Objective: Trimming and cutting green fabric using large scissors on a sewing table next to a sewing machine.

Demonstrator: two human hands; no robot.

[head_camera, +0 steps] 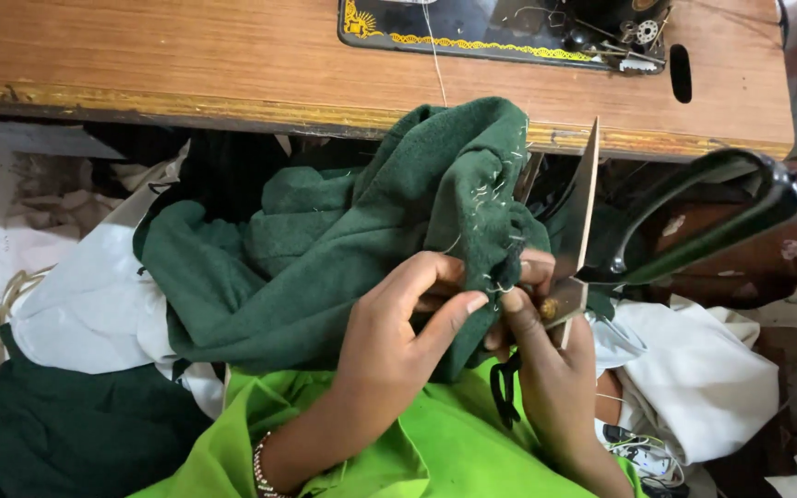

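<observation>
Cloth, green, lies bunched on the lap, near the bench. Left hand pinches its edge; right hand grips shears, blades parted, at the cloth's right. Sewing machine stands far.

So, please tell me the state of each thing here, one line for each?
Green cloth: bunched, loose threads on the edge.
Scissors: blades shut or nearly shut, tips up.
Left hand: pinching the cloth.
Right hand: holding the scissors.
Sewing machine: on the wooden table.
</observation>
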